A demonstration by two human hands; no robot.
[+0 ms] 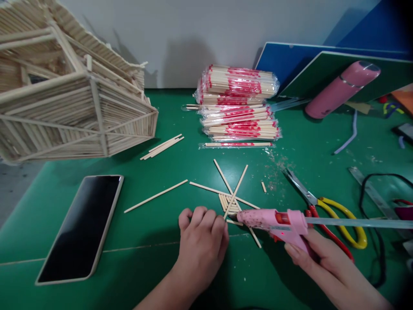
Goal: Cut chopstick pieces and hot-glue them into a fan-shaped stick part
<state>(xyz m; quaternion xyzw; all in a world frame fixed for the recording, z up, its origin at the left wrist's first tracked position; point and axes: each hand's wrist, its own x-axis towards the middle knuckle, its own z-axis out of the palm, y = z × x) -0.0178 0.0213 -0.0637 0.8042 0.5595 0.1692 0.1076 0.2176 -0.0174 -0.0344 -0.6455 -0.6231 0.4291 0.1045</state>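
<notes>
My right hand (332,267) is wrapped round the handle of a pink hot glue gun (274,221), with a clear glue stick (361,222) out of its back and a small red light on. Its dark nozzle is at the lower end of a tilted chopstick (240,181). My left hand (203,237) is closed, knuckles up, fingertips pinching at that same end; the hand hides part of the grip. Under the nozzle lie short cut sticks (222,201) side by side, with longer chopsticks (206,187) crossed around them.
A chopstick-built model (97,107) stands at left, above a phone (80,228). Wrapped chopstick packs (240,103) are piled at the back. Scissors (335,211) with red and yellow handles lie at right, near a black cable (363,193). A pink bottle (342,90) leans by boards.
</notes>
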